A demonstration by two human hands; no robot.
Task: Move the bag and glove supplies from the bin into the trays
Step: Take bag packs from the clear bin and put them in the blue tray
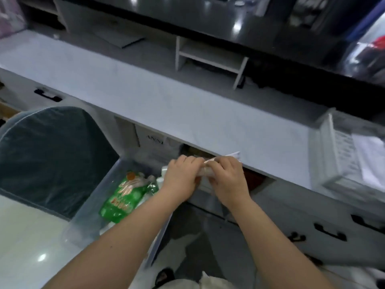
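Two bare forearms (125, 236), left hand (182, 178), right hand (228, 181); whitish garment (193, 283) below.

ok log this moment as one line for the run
left hand: holds clear pack | right hand: holds same pack | green glove bag: in bin | tray: on counter, right side

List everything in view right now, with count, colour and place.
clear bin: one, see-through, on the floor under the counter edge
green packet: one, green with a hand picture, lying in the clear bin
wrapped packet: one, clear wrap, held above the bin's far end
white tray: one, on the counter at right, paper inside
counter: one, pale grey
shelf unit: one, white, at the counter's back
drawer handles: several, black, on the cabinet fronts
left hand: grips the wrapped packet's left end
right hand: grips its right end
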